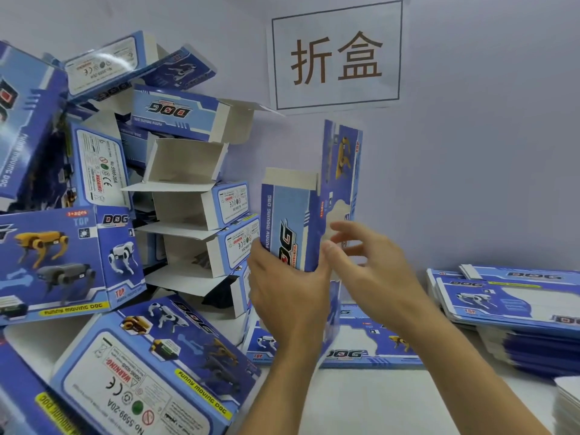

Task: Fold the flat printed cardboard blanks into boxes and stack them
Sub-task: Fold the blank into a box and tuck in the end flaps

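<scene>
A blue printed cardboard box (296,215) stands upright in the air at the centre, partly folded, with a tall flap (342,161) sticking up at its right. My left hand (288,296) grips the box's lower end, thumb on the right edge. Just right of the box, my right hand (373,271) hovers with relaxed, spread fingers and holds nothing; it looks blurred. A flat blank (361,337) lies on the table below the hands. More flat blanks (514,302) are stacked at the right.
A heap of folded blue dog boxes (188,189) fills the left side, some with open ends facing me, and others (150,368) lie near the front left. A paper sign (337,54) hangs on the wall. A white stack corner (568,400) shows at the lower right.
</scene>
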The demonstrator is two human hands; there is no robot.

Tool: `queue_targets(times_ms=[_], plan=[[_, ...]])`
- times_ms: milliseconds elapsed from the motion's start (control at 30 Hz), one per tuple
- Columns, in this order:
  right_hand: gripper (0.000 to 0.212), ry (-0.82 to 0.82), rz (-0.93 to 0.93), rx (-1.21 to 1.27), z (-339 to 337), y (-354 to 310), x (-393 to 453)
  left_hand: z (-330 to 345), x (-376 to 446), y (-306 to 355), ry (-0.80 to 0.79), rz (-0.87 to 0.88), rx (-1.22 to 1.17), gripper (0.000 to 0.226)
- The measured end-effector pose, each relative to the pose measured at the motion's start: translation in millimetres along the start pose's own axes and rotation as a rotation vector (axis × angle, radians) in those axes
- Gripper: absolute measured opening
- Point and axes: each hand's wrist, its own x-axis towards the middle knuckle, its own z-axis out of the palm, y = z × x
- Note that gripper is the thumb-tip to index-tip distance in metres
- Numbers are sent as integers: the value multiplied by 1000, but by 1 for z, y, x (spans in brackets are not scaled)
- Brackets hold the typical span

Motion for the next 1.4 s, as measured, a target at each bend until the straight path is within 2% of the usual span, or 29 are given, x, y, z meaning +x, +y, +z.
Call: queue_targets(times_ms=[67, 100, 133, 200, 300, 367, 433, 533, 633, 700, 733, 800, 867, 933, 1000, 1067, 1100, 1200, 1300, 1400], plan=[[34, -27, -22, 38, 2, -2, -1, -1, 1, 2, -78, 81, -6, 86], [44, -39, -16, 66, 3, 0, -2, 1, 0, 3, -166, 127, -44, 79], [52, -24, 5, 95, 3, 2, -2, 2, -2, 4, -263, 175, -70, 72], [57, 89, 66, 157, 0, 6, 0, 6, -7, 7, -446, 265, -86, 67], [58, 283, 149, 301, -14, 19, 6, 11, -16, 10, -725, 313, -186, 72], [55, 375, 213, 317, -24, 28, 7, 12, -23, 14, -908, 369, -224, 67], [38, 424, 272, 354, -33, 35, 6, 12, -28, 18, -996, 432, -224, 55], [15, 417, 252, 376, -48, 42, 5, 6, -23, 21, -940, 383, -278, 33], [19, 370, 225, 391, -59, 44, 3, 2, -8, 17, -640, 266, -291, 30], [37, 305, 215, 393, -62, 44, 1, -3, 1, 14, -492, 142, -325, 52], [40, 257, 208, 392, -63, 43, 0, -4, 5, 13, -482, 78, -342, 71], [34, 135, 186, 414, -63, 41, -2, -9, 12, 11, -523, -22, -376, 104], [31, 39, 156, 456, -60, 38, -5, -14, 18, 10, -554, -50, -431, 119], [27, 11, 165, 495, -53, 37, -5, -17, 21, 8, -575, -48, -483, 124], [39, 21, 184, 519, -43, 34, -4, -18, 20, 8, -633, -19, -496, 120], [75, 47, 155, 507, -34, 31, -2, -15, 18, 7, -690, 42, -540, 93], [84, 75, 124, 472, -30, 28, -1, -13, 17, 7, -695, 67, -560, 78], [77, 135, 118, 423, -23, 19, -2, -12, 15, 11, -631, 106, -573, 56], [90, 129, 83, 457, -23, 24, -3, -12, 14, 12, -544, 118, -579, 53], [76, 158, 3, 392, -24, 22, -3, -12, 12, 12, -507, 125, -569, 79]])
